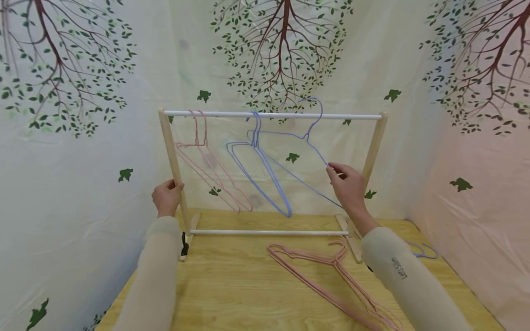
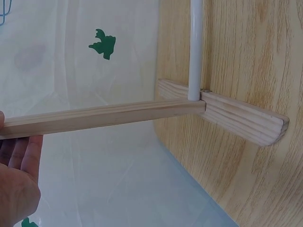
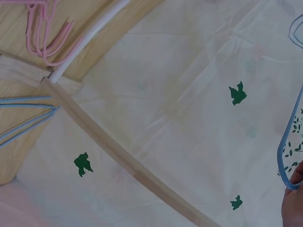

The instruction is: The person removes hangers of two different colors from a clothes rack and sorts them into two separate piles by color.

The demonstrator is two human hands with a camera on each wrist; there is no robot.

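My right hand (image 1: 349, 186) pinches one shoulder of a blue hanger (image 1: 306, 136). Its hook rises above the white top bar (image 1: 281, 115) of a small clothes rack; the frames do not show whether they touch. In the right wrist view, the hanger's rounded corner (image 3: 281, 161) lies at the fingertips. My left hand (image 1: 166, 197) grips the rack's left wooden post (image 1: 170, 147), seen also as a slanted post (image 2: 109, 117) in the left wrist view. From the bar hang two pink hangers (image 1: 196, 128) at the left and blue hangers (image 1: 238, 161) near the middle.
A stack of pink hangers (image 1: 306, 281) lies on the wooden table (image 1: 232, 285) in front of the rack. More blue hangers (image 1: 426, 255) lie at the right, partly behind my sleeve. A white lower bar (image 1: 269, 233) joins the rack's feet. Printed cloth surrounds the table.
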